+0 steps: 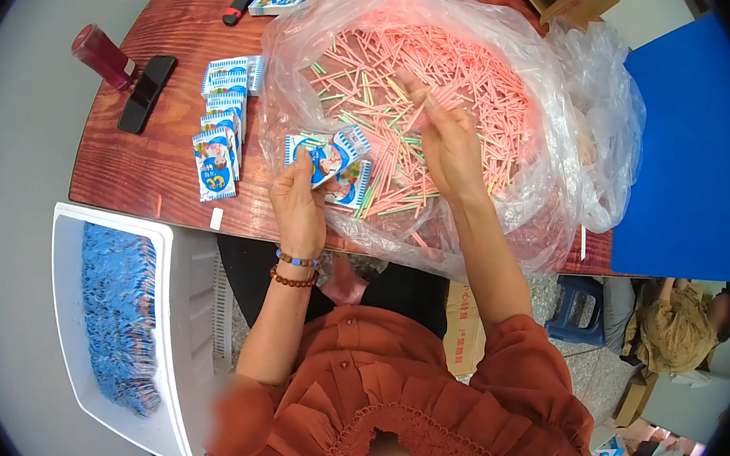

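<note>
My left hand pinches a small blue-and-white packet at the near left edge of a large clear plastic bag. A few pale green stick ends show at the packet's upper edge. Just below it lies another blue-and-white packet, partly covered. The bag lies spread open and holds a heap of thin sticks, mostly pink, with some green and yellow ones. Above the heap, my right hand is closed on a small bunch of pink sticks, its thumb and fingers pressed together.
Left of the bag, several packets overlap in a row. Farther left are a black phone and a red bottle. A white foam box with many blue packets stands beside the wooden table. A cutter lies at the back.
</note>
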Action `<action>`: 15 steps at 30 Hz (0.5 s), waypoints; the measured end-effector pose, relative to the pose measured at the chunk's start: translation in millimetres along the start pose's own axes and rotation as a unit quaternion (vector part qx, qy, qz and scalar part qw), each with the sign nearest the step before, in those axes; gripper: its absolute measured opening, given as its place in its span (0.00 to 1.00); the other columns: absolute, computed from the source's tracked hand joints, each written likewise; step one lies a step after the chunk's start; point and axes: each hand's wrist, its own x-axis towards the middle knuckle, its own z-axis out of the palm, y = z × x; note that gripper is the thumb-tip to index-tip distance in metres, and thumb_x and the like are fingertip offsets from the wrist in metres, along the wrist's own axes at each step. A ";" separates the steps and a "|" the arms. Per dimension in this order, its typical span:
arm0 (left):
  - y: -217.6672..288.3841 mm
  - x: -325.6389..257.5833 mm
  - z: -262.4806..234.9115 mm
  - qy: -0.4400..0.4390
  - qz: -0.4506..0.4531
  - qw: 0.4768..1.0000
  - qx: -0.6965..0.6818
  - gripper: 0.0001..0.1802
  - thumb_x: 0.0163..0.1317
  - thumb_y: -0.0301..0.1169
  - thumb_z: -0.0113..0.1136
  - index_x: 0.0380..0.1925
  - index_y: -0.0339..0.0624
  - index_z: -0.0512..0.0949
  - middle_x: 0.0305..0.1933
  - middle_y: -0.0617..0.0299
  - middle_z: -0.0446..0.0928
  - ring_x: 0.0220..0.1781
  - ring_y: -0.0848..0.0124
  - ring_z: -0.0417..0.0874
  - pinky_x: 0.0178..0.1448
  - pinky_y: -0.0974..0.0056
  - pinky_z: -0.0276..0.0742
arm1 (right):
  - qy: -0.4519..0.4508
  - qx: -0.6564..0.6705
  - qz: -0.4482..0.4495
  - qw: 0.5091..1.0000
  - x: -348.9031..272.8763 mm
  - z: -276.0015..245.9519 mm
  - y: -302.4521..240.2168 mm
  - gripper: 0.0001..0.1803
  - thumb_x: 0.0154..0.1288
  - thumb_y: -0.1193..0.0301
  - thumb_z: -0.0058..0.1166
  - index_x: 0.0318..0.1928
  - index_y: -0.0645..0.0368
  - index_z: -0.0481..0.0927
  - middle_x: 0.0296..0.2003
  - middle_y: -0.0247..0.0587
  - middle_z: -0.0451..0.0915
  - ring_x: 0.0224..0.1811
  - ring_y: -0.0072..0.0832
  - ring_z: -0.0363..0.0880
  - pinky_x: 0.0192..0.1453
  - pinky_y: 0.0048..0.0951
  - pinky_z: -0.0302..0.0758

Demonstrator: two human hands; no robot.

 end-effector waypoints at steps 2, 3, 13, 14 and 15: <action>1.0 -1.4 4.8 -0.006 -0.016 1.000 -0.005 0.18 0.72 0.39 0.50 0.31 0.36 0.79 0.32 0.61 0.81 0.29 0.76 0.80 0.32 0.71 0.77 | -0.027 0.182 0.014 0.983 -0.7 2.3 -1.9 0.13 0.74 0.71 0.42 0.46 0.69 0.76 0.54 0.60 0.75 0.62 0.42 0.72 0.69 0.41 0.64; -0.1 -2.3 4.9 -0.005 -0.016 1.000 -0.005 0.18 0.72 0.39 0.50 0.31 0.36 0.79 0.32 0.61 0.81 0.29 0.76 0.80 0.32 0.71 0.77 | -0.026 0.182 0.015 0.983 -2.9 5.9 -2.5 0.13 0.74 0.71 0.42 0.46 0.69 0.76 0.54 0.60 0.75 0.62 0.42 0.72 0.69 0.41 0.64; -1.3 -7.8 8.8 0.003 0.017 1.000 0.024 0.18 0.73 0.39 0.48 0.33 0.35 0.79 0.33 0.60 0.82 0.30 0.74 0.82 0.33 0.71 0.78 | 0.043 0.133 -0.103 0.985 -28.1 73.7 0.0 0.13 0.75 0.69 0.40 0.51 0.65 0.70 0.51 0.60 0.77 0.57 0.43 0.75 0.67 0.43 0.64; -1.1 -8.4 9.3 0.005 0.021 0.999 0.026 0.18 0.73 0.39 0.48 0.33 0.35 0.79 0.33 0.60 0.82 0.30 0.74 0.82 0.33 0.71 0.78 | 0.054 0.122 -0.113 0.985 -28.9 76.8 6.2 0.13 0.75 0.69 0.40 0.51 0.65 0.70 0.51 0.60 0.76 0.57 0.42 0.74 0.67 0.42 0.63; -2.0 -8.1 8.7 0.006 0.022 0.999 0.026 0.18 0.73 0.39 0.48 0.33 0.35 0.79 0.33 0.60 0.82 0.30 0.74 0.82 0.33 0.71 0.78 | 0.065 0.111 -0.123 0.984 -29.7 79.3 10.8 0.14 0.75 0.68 0.39 0.51 0.65 0.70 0.52 0.60 0.76 0.58 0.41 0.74 0.67 0.42 0.63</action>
